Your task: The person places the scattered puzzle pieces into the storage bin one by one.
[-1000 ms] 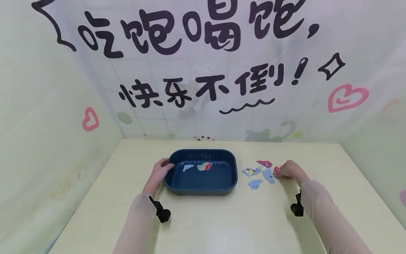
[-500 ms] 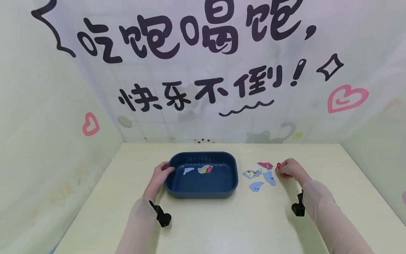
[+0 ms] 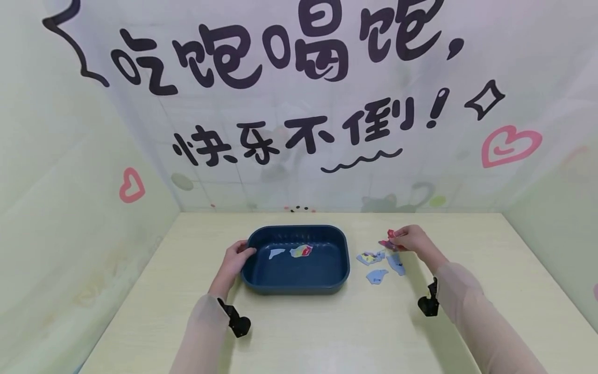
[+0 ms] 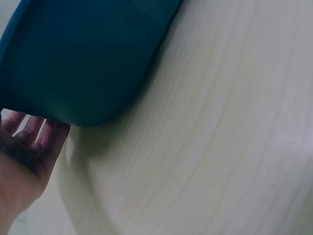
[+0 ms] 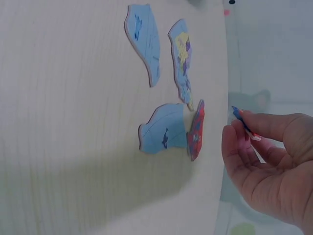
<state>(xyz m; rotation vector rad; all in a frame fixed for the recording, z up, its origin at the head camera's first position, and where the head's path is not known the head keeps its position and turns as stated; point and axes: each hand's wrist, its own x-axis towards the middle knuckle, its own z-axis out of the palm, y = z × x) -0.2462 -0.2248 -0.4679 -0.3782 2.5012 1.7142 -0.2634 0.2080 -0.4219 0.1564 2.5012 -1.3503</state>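
A dark blue rectangular tub (image 3: 296, 272) stands on the table with two flat puzzle pieces inside, one pale blue (image 3: 276, 253) and one multicoloured (image 3: 301, 251). At its left end my left hand (image 3: 234, 261) grips the rim, thumb over the edge; in the left wrist view the fingers (image 4: 51, 137) lie against the outer wall. My right hand (image 3: 413, 240) pinches a small red and blue puzzle piece (image 5: 246, 125) between thumb and fingers, raised above the table. Below it lie a red piece (image 5: 196, 129) and a light blue piece (image 5: 164, 128), which touch or overlap.
Left of those lie a yellow-patterned puzzle piece (image 3: 370, 257) and another light blue one (image 3: 376, 276), to the right of the tub. The pale wooden table (image 3: 327, 332) ends at a printed wall cloth (image 3: 299, 192), with cloth on both sides too.
My right hand has lifted the small red piece off the table and moved left over the other pieces. The left hand stays on the tub; the view has tilted slightly.
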